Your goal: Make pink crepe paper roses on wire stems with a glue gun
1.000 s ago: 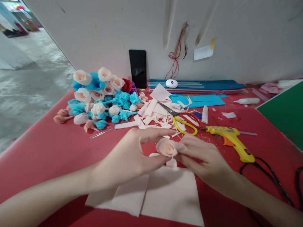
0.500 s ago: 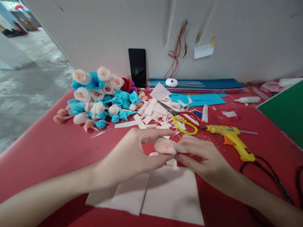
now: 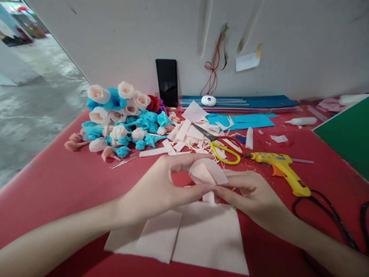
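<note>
Between my two hands, above the red table, is a pale pink paper flower [image 3: 205, 172]. My left hand [image 3: 170, 182] is closed on it, thumb at its near side and index finger stretched behind. At its right side my right hand [image 3: 248, 192] pinches the flower's base and a petal that stands up over the bloom. Fingers partly hide the lower end of the flower. Below my hands lie pale pink paper sheets [image 3: 210, 238], overlapping on the table.
Left of centre is a pile of paper flowers [image 3: 121, 115]. Behind my hands lie pink paper scraps [image 3: 184, 134], scissors [image 3: 223, 148] and blue paper [image 3: 250, 121]. A yellow glue gun [image 3: 284, 169] with a black cord rests to the right. A black phone [image 3: 167, 82] leans on the wall.
The petal on the right side of the flower has swung up and over, now covering the opening where a shiny spot showed. My hands have barely shifted.
</note>
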A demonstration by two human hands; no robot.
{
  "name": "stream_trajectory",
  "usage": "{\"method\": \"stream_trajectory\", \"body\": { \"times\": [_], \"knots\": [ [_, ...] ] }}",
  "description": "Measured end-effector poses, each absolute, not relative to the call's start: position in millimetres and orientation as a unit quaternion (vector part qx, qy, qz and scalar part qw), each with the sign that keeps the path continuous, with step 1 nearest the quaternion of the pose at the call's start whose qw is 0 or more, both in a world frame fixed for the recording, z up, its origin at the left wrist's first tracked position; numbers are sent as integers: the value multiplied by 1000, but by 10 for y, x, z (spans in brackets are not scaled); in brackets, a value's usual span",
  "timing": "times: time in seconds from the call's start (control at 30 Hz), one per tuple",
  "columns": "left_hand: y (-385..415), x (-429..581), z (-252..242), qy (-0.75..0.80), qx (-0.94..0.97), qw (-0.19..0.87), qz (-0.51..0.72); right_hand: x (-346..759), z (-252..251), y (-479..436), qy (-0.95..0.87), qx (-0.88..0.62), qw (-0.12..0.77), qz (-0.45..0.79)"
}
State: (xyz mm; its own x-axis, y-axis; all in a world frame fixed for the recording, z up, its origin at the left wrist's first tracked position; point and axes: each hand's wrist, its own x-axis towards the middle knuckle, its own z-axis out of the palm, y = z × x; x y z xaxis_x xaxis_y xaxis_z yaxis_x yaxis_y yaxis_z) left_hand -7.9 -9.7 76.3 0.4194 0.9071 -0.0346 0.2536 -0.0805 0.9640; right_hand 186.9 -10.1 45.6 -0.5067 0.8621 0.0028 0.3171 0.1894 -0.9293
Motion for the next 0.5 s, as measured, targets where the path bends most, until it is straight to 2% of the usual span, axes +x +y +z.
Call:
{"method": "stream_trajectory", "body": {
  "times": [0.2,0.33,0.5],
  "knots": [
    [-66,-71,611,410,541,593,433,1894,515,-102,-620,-382,311,611],
    [-54,-59,503,364,605,589,392,1893,483,-131,-564,-356,312,677],
    [-72,-62,452,319,642,577,393,1850,472,-176,-560,-381,297,673]
  ]
}}
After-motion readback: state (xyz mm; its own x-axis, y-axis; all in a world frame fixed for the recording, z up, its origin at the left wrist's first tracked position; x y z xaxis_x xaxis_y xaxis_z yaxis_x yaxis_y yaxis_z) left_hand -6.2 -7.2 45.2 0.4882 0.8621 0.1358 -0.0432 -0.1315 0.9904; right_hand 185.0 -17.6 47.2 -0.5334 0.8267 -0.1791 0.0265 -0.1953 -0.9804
